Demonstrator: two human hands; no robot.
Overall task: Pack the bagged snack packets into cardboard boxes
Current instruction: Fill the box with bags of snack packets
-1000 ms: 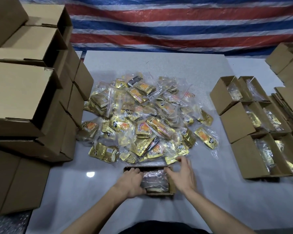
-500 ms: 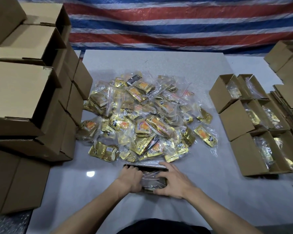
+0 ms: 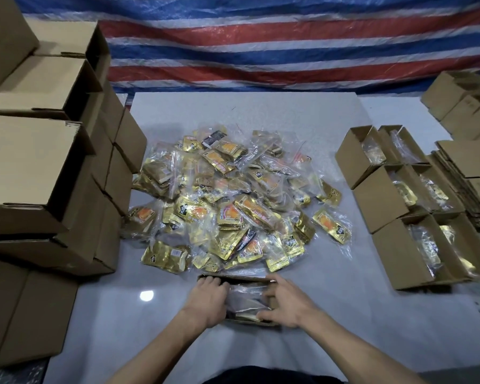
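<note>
A small open cardboard box (image 3: pixel 241 279) lies on the grey table right in front of me, with a clear bag of snack packets (image 3: pixel 247 299) inside it. My left hand (image 3: pixel 205 300) grips the box's left end, fingers curled over the wall. My right hand (image 3: pixel 287 303) lies over the right end, its spread fingers pressing on the bag. Just beyond the box lies a big pile of bagged gold and orange snack packets (image 3: pixel 233 206).
Several open boxes with bags in them (image 3: pixel 383 195) stand in two rows at the right, with flat folded cardboard (image 3: pixel 471 184) behind them. Stacked closed boxes (image 3: pixel 39 167) wall off the left side. A striped tarp (image 3: pixel 261 45) hangs at the back.
My right hand came from the box's far right corner onto the bag inside and stays there. My left hand has stayed on the left end.
</note>
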